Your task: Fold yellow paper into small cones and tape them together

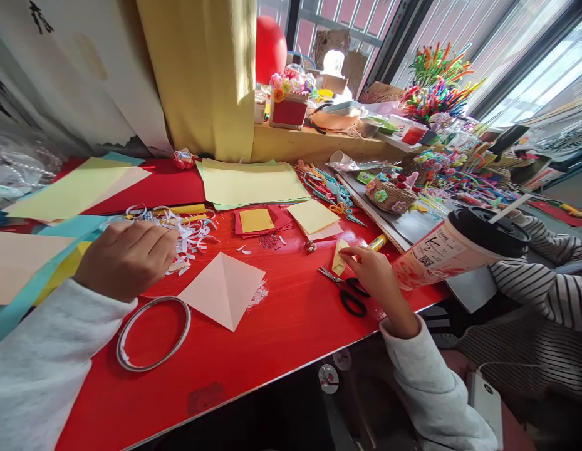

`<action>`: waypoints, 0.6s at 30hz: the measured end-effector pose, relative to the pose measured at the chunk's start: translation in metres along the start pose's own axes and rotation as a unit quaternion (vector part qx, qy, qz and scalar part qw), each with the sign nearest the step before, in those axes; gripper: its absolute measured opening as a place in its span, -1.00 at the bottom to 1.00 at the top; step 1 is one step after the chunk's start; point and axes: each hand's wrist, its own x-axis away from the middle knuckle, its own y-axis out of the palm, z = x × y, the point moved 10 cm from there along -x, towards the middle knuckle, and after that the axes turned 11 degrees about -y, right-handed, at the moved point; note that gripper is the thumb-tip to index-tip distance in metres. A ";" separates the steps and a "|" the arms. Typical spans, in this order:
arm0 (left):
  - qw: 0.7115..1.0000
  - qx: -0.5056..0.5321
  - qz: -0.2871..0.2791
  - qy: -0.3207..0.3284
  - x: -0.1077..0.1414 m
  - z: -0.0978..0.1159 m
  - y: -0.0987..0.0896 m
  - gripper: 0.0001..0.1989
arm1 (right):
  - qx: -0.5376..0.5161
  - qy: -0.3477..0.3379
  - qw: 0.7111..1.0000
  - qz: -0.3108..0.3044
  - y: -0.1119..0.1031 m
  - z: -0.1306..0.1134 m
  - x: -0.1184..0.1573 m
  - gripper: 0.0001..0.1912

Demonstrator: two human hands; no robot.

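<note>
My left hand [129, 258] is closed above the paper shreds [197, 237] at the left; whatever its curled fingers hold, if anything, is hidden. My right hand [371, 269] pinches a small folded yellow paper [339, 257] beside black-handled scissors [349, 293]. Between my hands, a creased pink paper square [226, 289] lies flat with a corner toward me. A white ring-shaped roll [124, 341] rests on the red table [244, 357] just below my left hand.
Behind lie yellow sheets [253, 181], small paper squares [256, 220] and colorful scissors [328, 188]. A lidded cup [441, 250] stands tilted in view at the right, near a person's striped sleeve [544, 275]. Craft supplies crowd the back right, including a woven basket [389, 195].
</note>
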 end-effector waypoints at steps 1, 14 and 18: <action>0.997 -0.065 0.010 0.039 0.002 0.007 0.001 -0.84 | 0.000 0.004 1.000 -0.004 0.001 0.001 0.000 -0.75; 0.948 -0.244 0.087 0.183 0.011 0.033 0.001 -0.86 | 0.100 0.015 0.994 0.042 -0.008 0.008 0.000 -0.72; 0.949 -0.248 0.083 0.178 0.011 0.032 0.002 -0.87 | 0.182 0.023 0.983 0.017 0.001 0.018 0.000 -0.66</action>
